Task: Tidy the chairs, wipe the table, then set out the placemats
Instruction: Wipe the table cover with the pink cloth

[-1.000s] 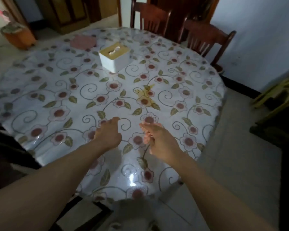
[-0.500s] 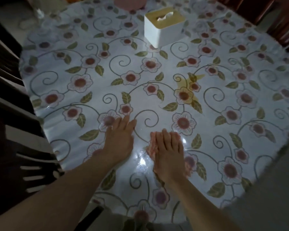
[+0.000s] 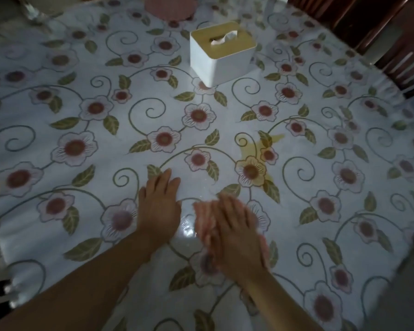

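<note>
On the table (image 3: 320,235), near edge: wiping is being carried out.
A pink cloth (image 3: 202,225) is being pressed flat under the right hand (image 3: 234,235), fingers straight; the left hand (image 3: 159,206), laid flat and holding nothing, is being used as a brace.

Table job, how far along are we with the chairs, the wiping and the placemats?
Chairs: only one shows, close against the table edge, so that step can't be judged. Wiping is in hand: the right hand presses a pink cloth flat on the table, the left hand flat beside it. A yellow stain remains. The pink placemat isn't set out.
</note>
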`<state>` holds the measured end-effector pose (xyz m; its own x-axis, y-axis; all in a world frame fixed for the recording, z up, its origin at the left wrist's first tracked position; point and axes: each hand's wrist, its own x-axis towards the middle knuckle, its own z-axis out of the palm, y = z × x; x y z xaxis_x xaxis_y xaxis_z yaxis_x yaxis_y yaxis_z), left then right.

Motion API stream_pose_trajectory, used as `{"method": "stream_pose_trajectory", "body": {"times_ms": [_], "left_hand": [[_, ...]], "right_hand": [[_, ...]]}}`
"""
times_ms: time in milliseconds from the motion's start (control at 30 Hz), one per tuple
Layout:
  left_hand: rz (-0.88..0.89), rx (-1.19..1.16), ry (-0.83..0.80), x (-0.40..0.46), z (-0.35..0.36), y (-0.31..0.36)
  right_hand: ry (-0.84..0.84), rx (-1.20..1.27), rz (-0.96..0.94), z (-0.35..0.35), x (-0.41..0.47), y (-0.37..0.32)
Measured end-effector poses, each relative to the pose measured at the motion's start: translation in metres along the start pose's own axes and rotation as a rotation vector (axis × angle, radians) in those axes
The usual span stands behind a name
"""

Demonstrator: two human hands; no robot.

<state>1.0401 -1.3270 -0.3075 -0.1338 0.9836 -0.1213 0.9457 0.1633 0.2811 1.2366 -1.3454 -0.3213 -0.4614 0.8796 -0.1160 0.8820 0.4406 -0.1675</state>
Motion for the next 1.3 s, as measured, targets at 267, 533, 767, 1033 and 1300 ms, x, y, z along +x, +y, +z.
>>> {"method": "stream_pose_trajectory", "body": {"times_ms": [267, 533, 767, 1033, 1300], "left_hand": [[-0.001, -0.017, 0.099, 0.044, 0.013, 0.048], [-0.172, -0.044, 0.130, 0.073, 0.018, 0.076], [-0.215, -0.045, 0.135, 0.076, 0.022, 0.077], [-0.224, -0.032, 0.128, 0.087, 0.018, 0.078], [-0.235, -0.126, 0.187, 0.089, 0.012, 0.071]], "right_hand": [[0.149, 0.255, -0.163, -0.031, 0.011, 0.023], [0.265, 0.197, 0.351, -0.027, 0.042, 0.163], [0.300, 0.356, 0.124, -0.036, 0.141, 0.121], [0.243, 0.337, -0.030, -0.030, 0.139, 0.131], [0.516, 0.717, -0.093, -0.076, 0.178, 0.110]]}}
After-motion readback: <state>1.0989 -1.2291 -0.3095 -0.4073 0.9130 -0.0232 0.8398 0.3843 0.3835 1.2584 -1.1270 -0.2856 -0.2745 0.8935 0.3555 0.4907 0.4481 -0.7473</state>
